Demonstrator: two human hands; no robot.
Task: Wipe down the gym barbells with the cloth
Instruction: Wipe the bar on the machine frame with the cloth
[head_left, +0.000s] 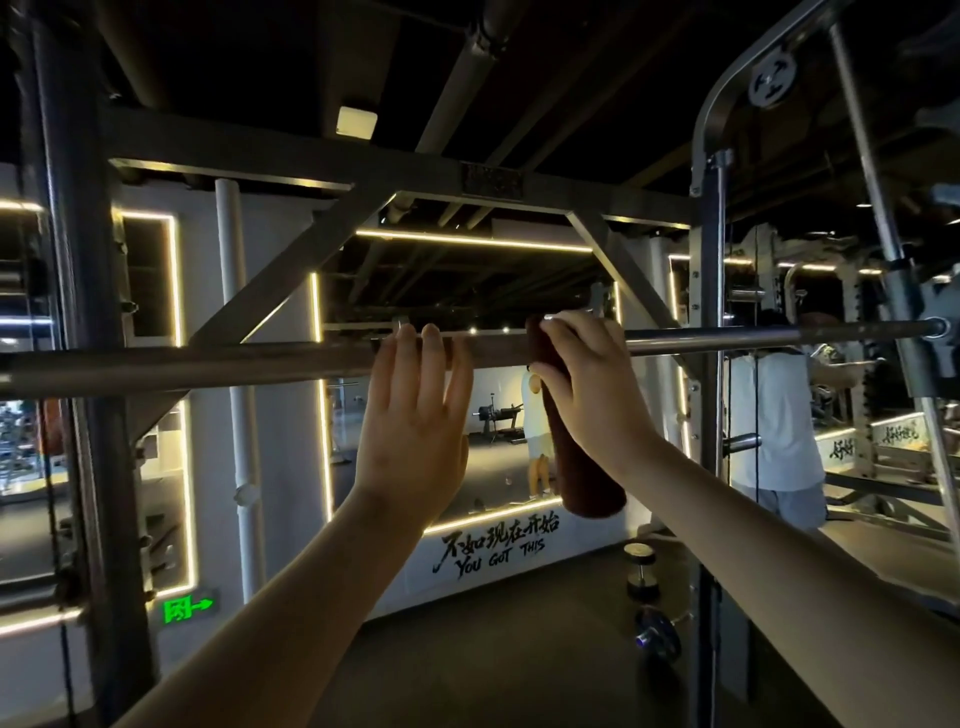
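Your right hand (587, 384) grips the dark brown cloth (582, 467), fingers curled over the top, thumb pinching underneath. The cloth is draped over the long grey steel barbell (208, 366) and hangs down below it. Your left hand (410, 431), just left of the cloth, is released, its nearly straight fingers resting on the bar's near side. The barbell runs left to right, racked in the dark steel frame (311, 161). Far behind: light-edged wall mirror (493, 452), green exit sign (187, 608) low left, small dumbbell (641, 569) on the floor at right.
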